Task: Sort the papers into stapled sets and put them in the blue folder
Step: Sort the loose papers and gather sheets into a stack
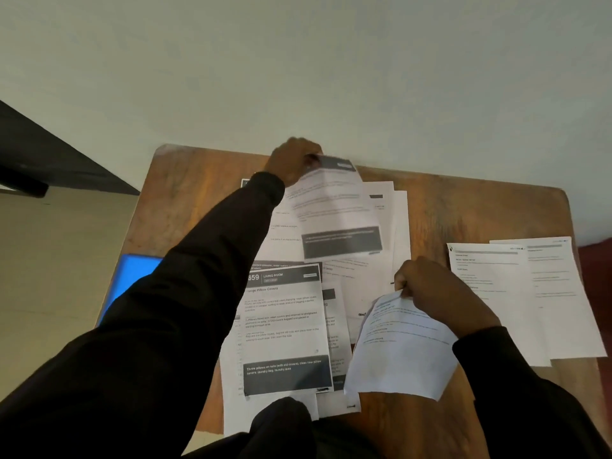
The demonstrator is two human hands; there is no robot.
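Observation:
Several printed sheets lie spread over a small wooden table (447, 207). My left hand (293, 160) reaches to the far edge and pinches the top corner of a sheet with dark bands (334, 210), lifting it off the pile. My right hand (437, 293) grips the top of a white text sheet (397, 352) held above the table's front. A sheet headed "Living Room" (284, 329) lies flat in the middle. The blue folder (130, 279) shows at the table's left edge, mostly hidden by my left sleeve.
Two overlapping text pages (530, 299) lie at the table's right side. The table's far edge meets a pale wall. A dark furniture edge (49, 160) juts in at the upper left. A red surface (596, 256) shows at the far right.

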